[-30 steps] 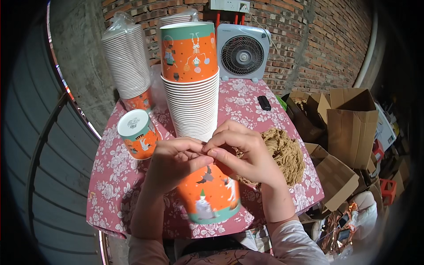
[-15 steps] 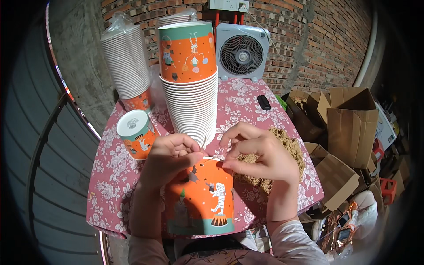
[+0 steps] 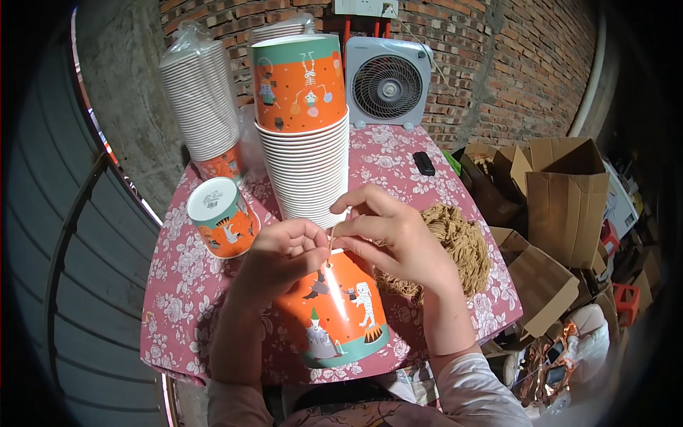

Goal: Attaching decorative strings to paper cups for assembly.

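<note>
While my left hand (image 3: 284, 250) and right hand (image 3: 398, 238) pinch a string (image 3: 330, 242) together, an upturned orange cup (image 3: 334, 313) sits at six o'clock, contents hidden.

Two hands: left hand (image 3: 281, 252) and right hand (image 3: 391, 238), both pinching one string (image 3: 331, 238). One cup (image 3: 334, 313) under the fingers; one more cup (image 3: 222, 226) left of them, overturned. Three stacks beyond the fingers: centre stack (image 3: 306, 135), wrapped stack (image 3: 203, 107), rear stack (image 3: 281, 30). One twine pile (image 3: 459, 245) right of the fingers. One fan (image 3: 388, 84), one remote (image 3: 424, 163). Several boxes (image 3: 565, 192), uncounted.
</note>
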A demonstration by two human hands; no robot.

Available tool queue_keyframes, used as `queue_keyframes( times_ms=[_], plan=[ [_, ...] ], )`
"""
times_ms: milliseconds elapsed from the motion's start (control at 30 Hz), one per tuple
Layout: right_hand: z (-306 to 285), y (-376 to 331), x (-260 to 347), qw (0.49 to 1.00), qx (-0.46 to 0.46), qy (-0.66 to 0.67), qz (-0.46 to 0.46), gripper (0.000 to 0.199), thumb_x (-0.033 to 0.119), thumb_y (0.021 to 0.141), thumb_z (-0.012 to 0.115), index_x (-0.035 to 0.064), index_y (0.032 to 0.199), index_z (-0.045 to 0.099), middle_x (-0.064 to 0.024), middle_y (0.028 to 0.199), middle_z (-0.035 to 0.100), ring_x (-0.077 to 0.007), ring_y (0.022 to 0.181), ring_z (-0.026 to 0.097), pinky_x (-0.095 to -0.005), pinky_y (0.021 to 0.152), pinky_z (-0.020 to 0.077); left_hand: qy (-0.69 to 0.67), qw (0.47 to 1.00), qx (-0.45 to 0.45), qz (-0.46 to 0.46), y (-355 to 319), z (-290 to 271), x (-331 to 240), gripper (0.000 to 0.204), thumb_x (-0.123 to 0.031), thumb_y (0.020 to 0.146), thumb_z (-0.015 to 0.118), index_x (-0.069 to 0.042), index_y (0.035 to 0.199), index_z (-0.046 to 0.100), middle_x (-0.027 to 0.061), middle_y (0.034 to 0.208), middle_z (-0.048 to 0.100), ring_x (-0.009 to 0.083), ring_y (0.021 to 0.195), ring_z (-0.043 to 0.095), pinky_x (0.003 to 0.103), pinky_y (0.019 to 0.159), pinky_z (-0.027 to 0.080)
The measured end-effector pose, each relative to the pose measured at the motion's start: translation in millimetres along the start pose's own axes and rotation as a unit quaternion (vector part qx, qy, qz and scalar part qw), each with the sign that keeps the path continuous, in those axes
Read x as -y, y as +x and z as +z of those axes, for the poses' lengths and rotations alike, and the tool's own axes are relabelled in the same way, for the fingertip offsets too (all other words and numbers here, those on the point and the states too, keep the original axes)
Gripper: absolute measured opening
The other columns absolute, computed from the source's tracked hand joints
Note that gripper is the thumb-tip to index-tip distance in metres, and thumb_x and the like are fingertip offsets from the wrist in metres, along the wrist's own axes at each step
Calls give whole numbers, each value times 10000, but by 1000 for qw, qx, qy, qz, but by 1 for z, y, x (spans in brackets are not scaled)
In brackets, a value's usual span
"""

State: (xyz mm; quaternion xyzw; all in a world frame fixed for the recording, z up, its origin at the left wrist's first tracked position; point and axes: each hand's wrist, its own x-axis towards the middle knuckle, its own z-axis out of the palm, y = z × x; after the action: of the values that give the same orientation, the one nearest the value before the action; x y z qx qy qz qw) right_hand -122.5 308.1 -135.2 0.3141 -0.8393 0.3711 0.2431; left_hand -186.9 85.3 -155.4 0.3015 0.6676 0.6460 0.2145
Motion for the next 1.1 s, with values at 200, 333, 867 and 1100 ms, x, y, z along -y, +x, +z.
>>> queue_keyframes(
  times_ms=[200,333,867,1100],
  plan=[
    [2,0,-7,998,-49,26,43,107,40,862,762,12,965,764,-94,1081,676,-225,963,669,-323,812,540,-46,998,4,38,8,10,13,66,-51,977,612,-22,1036,609,-31,903,593,9,785,532,192,698,445],
    [6,3,-2,982,-54,92,157,92,38,855,762,10,943,764,-89,1055,682,-212,971,662,-311,818,531,-99,994,-14,-35,10,11,7,145,-112,1010,578,-19,1118,609,-2,984,627,48,863,581,212,780,480],
    [5,-2,1,987,-90,76,106,118,64,922,722,-4,1016,746,-133,898,734,-214,796,727,-323,697,576,15,956,-149,250,14,32,14,103,141,857,708,81,939,719,117,1229,577,170,1010,698,261,861,607],
    [7,0,-12,984,-57,86,142,119,73,908,741,-8,994,762,-128,899,741,-191,771,728,-307,697,583,63,974,-167,141,16,28,9,284,77,878,730,29,1141,633,90,982,708,104,824,709,216,715,579]
  ],
)
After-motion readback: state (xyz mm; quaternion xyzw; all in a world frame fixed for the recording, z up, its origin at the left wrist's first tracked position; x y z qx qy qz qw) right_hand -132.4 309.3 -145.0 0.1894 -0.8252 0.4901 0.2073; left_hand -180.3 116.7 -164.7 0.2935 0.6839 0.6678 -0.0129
